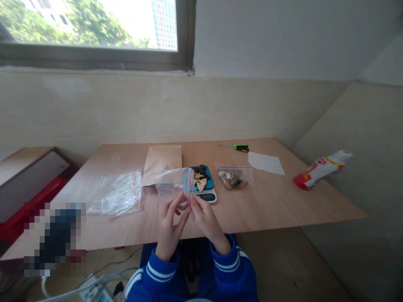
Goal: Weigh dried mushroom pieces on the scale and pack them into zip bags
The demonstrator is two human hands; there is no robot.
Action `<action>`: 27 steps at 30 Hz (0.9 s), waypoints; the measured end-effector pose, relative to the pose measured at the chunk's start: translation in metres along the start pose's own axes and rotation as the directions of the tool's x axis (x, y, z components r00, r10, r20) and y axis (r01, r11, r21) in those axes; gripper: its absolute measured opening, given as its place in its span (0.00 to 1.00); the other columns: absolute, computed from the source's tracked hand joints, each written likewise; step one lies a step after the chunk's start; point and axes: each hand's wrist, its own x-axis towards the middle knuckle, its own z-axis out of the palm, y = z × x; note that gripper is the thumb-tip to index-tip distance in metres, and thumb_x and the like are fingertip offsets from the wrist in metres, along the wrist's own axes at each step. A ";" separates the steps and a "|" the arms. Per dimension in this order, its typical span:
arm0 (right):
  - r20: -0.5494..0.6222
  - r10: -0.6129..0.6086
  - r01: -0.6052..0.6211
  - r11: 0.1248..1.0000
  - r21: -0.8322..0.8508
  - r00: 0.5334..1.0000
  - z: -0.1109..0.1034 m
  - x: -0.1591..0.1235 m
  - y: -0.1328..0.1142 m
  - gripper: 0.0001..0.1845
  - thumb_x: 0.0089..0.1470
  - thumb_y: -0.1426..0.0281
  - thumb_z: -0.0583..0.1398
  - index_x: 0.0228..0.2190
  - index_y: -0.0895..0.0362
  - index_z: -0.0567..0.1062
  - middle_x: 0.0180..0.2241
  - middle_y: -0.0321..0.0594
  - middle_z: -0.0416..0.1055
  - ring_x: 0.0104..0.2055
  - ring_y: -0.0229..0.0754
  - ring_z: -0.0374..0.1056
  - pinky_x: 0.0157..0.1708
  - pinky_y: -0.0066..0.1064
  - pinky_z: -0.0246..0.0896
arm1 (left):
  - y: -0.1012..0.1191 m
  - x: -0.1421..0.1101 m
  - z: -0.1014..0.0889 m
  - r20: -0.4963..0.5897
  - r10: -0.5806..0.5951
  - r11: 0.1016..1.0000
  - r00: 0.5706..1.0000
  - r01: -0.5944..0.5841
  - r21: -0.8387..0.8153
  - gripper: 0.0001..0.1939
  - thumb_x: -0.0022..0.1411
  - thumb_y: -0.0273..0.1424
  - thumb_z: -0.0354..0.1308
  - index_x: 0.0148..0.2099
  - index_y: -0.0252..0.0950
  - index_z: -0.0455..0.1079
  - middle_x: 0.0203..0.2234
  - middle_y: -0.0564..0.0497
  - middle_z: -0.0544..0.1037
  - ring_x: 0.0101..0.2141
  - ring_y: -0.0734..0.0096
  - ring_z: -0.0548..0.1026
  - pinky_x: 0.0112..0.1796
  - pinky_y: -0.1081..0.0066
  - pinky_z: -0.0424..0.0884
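Observation:
A clear zip-lock bag point(166, 184) with a red zip line and a small white label hangs between my hands, above the table. My right hand point(206, 218) pinches its zip edge between thumb and fingers. Closed on the same edge, just beside it, is my left hand point(172, 220), its fingertips near the zip. The bag looks flat. Behind it, partly covered, stands a kitchen scale point(211, 196) with a blue top and a dark display. Brown and pale dried pieces point(201, 183) lie on the scale. To its right rests another zip-lock bag point(234, 178), filled with dried brownish pieces.
Clear plastic bags point(121, 195) lie at left, near a brown paper bag point(163, 157). A screwdriver point(241, 148), a white paper sheet point(266, 162) and a red-and-white bottle point(321, 170) are on the right. A pixelated dark object point(58, 239) covers the table's left front.

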 end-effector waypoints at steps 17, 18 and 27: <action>-0.129 0.151 -0.171 0.972 -0.161 0.980 -0.052 0.020 0.036 0.31 0.54 0.43 0.49 0.27 0.56 0.74 0.26 0.43 0.74 0.28 0.43 0.69 0.32 0.36 0.66 | -0.019 0.040 -0.007 -0.227 0.078 0.984 0.971 -0.039 0.175 0.06 0.61 0.31 0.58 0.32 0.38 0.64 0.50 0.45 0.74 0.51 0.61 0.71 0.50 0.58 0.66; -0.103 0.107 -0.126 0.973 -0.193 0.989 -0.059 0.023 0.034 0.32 0.56 0.43 0.47 0.31 0.56 0.75 0.29 0.44 0.75 0.30 0.44 0.69 0.34 0.36 0.67 | -0.020 0.044 -0.007 -0.210 0.030 0.990 0.977 0.000 0.141 0.07 0.62 0.32 0.56 0.33 0.38 0.63 0.50 0.44 0.73 0.51 0.62 0.71 0.50 0.59 0.67; -0.251 -0.125 -0.152 0.522 -0.839 0.960 -0.091 0.071 0.062 0.28 0.52 0.55 0.61 0.50 0.60 0.70 0.55 0.57 0.61 0.59 0.61 0.55 0.56 0.53 0.50 | -0.050 0.041 0.004 -0.208 -0.301 0.953 0.931 0.300 -0.038 0.12 0.62 0.41 0.54 0.37 0.38 0.60 0.41 0.44 0.76 0.45 0.62 0.75 0.46 0.61 0.69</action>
